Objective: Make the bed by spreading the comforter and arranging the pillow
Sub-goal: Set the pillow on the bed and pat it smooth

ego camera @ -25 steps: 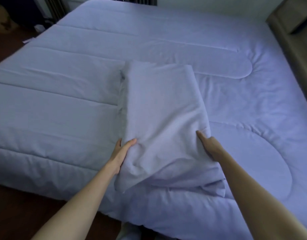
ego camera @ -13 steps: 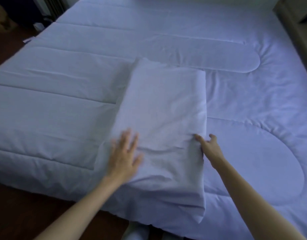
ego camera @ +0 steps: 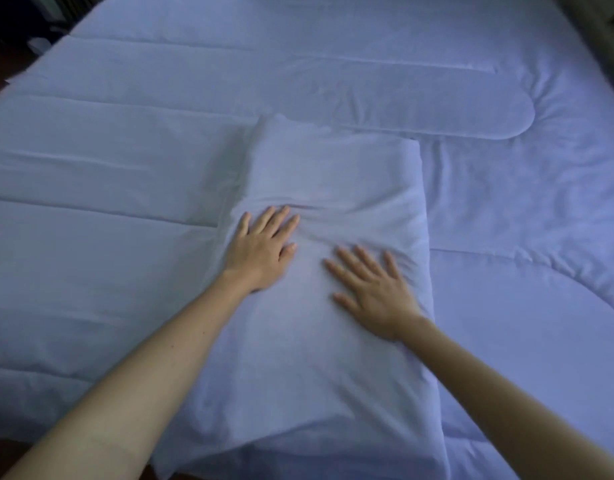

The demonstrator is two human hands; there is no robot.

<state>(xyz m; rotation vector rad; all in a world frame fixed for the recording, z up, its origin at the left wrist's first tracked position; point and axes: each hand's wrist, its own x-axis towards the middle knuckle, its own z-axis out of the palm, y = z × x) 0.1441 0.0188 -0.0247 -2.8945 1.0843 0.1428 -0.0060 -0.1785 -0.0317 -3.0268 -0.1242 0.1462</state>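
A pale blue pillow (ego camera: 333,174) lies flat on the quilted comforter (ego camera: 125,140), its near end hanging over the bed's front edge. My left hand (ego camera: 262,245) rests palm down on the pillow's left part, fingers spread. Palm down too, my right hand (ego camera: 374,291) presses on the pillow's right part, its fingers apart. Neither hand holds anything. The fabric is creased between the two hands. The comforter covers the whole bed and lies smooth, with stitched channels running across it.
Dark wooden floor (ego camera: 0,452) shows below the bed's front edge at the lower left. A dark piece of furniture (ego camera: 603,36) stands along the bed's far right side. Dim objects (ego camera: 38,22) sit on the floor at the upper left.
Both hands let go of the pillow's sides and moved onto its top, palms flat. The pillow went from lifted at its near end to lying flat.
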